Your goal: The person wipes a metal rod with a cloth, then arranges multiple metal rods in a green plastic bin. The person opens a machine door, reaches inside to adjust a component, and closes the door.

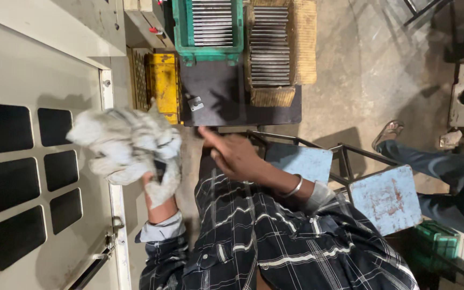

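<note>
A rag is gripped in the left hand.
It is held bunched against the grey cabinet door, beside its right edge. The right hand is held empty, fingers loosely apart, near the black tabletop bearing trays of metal rods.

Workshop; crates of steel rods; machine cabinet

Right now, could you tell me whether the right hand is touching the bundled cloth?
Apart. The head view shows the right hand bare, with a floor gap separating it from the grey cloth.
</note>
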